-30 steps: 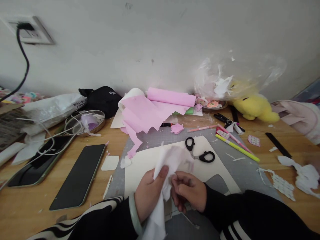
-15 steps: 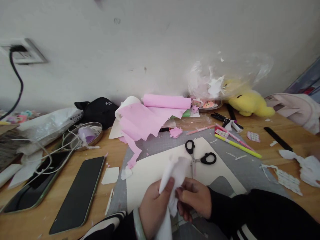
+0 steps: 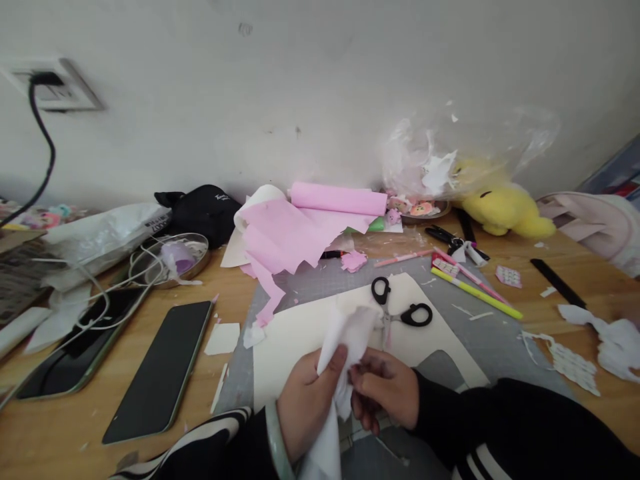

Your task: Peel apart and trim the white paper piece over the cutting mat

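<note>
Head view, both hands low at centre. Left hand point(image 3: 306, 400) grips a crumpled piece of white paper point(image 3: 350, 337), thumb pressed flat against its face; the paper rises above the hand and also hangs down past the wrist. Right hand point(image 3: 385, 388) is closed on the same paper from the other side, fingers curled in, fingertips touching it just beside the left thumb. The paper is held up off the desk point(image 3: 65, 427), above a cream sheet point(image 3: 295, 340) lying on a grey cutting mat point(image 3: 480, 340).

Black-handled scissors point(image 3: 400, 308) lie on the cream sheet just beyond the paper, untouched. Pink paper roll point(image 3: 337, 198) and loose pink sheets sit further back near the wall. Dark phone point(image 3: 163, 370) lies face up to the left, well apart from the hands. Yellow pen point(image 3: 477, 293) lies to the right on the mat. Yellow plush toy point(image 3: 505, 207) at rear right.
</note>
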Demonstrator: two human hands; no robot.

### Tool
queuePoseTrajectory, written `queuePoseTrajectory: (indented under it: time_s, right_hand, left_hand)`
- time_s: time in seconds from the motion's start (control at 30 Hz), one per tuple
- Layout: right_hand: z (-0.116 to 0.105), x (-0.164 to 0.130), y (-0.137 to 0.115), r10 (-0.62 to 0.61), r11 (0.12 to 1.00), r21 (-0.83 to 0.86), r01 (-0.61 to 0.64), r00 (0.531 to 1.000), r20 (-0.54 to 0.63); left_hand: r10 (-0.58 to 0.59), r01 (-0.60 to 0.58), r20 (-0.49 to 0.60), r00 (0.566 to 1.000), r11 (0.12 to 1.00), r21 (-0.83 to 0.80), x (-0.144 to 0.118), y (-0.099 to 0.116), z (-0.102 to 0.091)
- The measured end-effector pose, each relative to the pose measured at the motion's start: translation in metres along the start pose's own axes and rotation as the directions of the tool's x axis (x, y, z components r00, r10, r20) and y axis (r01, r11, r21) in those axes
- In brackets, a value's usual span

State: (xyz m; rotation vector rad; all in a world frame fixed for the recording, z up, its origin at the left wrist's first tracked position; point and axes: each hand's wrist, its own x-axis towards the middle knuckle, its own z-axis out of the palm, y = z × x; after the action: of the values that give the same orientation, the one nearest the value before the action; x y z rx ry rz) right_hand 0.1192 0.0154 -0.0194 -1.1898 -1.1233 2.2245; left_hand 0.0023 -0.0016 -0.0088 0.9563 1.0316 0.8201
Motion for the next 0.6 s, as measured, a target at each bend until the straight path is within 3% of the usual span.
queuePoseTrajectory:
  time_s: [0.13,0.3,0.47,0.6]
  right_hand:
    - [-0.0016,0.0016,0.0029,-0.003,1.0,0.005,0.003,1.0,-0.004]
    - [-0.0028,0.0025,0.0053,-0.011,1.0,0.013,0.011,1.0,0.014]
    - [-0.0028,0.0024,0.0035,-0.007,1.0,0.023,0.007,1.0,-0.006]
    - [-0.0017,0.0015,0.0021,0.013,1.0,0.018,-0.013,1.0,-0.018]
  left_hand:
    - [0.055,-0.051,0.1,0.993,0.998,-0.037,0.0004,-0.0025,-0.0002]
    - [0.035,-0.034,0.033,0.999,0.999,-0.041,-0.0004,-0.0012,0.0005]
    - [0.083,-0.081,0.132,0.988,0.997,-0.019,-0.0015,-0.0035,-0.0003]
    - [0.059,-0.06,0.11,0.992,0.998,0.003,-0.0013,-0.0043,-0.0011]
